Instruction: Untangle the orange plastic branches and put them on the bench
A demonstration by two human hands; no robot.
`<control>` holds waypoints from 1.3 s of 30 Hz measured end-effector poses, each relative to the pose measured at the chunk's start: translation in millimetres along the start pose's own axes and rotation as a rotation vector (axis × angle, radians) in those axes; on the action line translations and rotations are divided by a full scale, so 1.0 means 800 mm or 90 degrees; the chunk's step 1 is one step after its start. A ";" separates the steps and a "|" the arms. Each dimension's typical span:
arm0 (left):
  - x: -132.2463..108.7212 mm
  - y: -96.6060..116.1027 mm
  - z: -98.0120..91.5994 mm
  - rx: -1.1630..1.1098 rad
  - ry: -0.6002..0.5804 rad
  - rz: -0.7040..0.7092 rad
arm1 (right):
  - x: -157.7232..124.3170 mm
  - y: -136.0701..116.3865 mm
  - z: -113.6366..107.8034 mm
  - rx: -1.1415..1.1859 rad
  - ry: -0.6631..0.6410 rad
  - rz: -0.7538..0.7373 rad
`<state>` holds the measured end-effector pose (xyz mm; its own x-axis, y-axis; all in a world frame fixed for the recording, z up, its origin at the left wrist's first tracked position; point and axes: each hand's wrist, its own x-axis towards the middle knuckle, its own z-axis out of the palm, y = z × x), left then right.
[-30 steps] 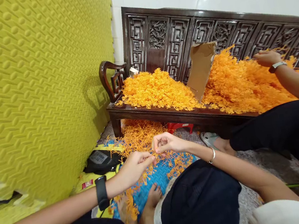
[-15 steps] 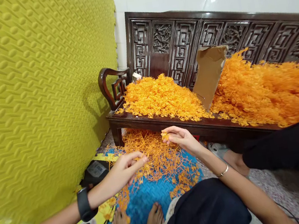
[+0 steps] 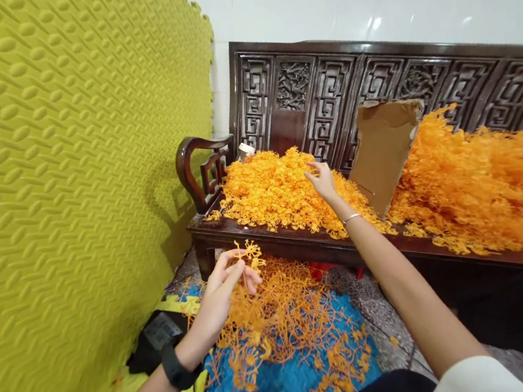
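Note:
My left hand (image 3: 223, 287) pinches an orange plastic sprig (image 3: 251, 253) between thumb and fingers, its star-like ends sticking up past the fingertips. More orange strands hang just below that hand; I cannot tell whether they belong to the held sprig. Reaching forward, my right hand (image 3: 322, 182) is over the right side of a heap of small orange plastic pieces (image 3: 275, 191) on the wooden bench. Its fingers are curled but apart, with nothing visible between them.
A cardboard sheet (image 3: 384, 146) leans on the dark carved bench (image 3: 290, 124), dividing the heap from a larger orange pile (image 3: 493, 183). Thin orange stems (image 3: 301, 307) cover part of the blue floor mat (image 3: 279, 388). A yellow foam wall (image 3: 66, 158) stands left, with a black bag (image 3: 156, 331) below.
My right hand has gone forward and up from in front of the bench to the heap; the small orange piece it held no longer shows. My left hand now raises a sprig.

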<state>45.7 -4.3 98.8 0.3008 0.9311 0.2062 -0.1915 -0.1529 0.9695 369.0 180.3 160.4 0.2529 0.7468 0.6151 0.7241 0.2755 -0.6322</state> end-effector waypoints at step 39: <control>-0.048 0.061 0.049 0.055 -0.233 -0.086 | -0.281 -0.177 -0.071 0.430 -0.130 0.030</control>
<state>61.6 -60.6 143.6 0.6335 0.7679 0.0952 -0.0538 -0.0790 0.9954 246.3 -61.2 138.0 0.1017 0.8476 0.5209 0.1422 0.5058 -0.8508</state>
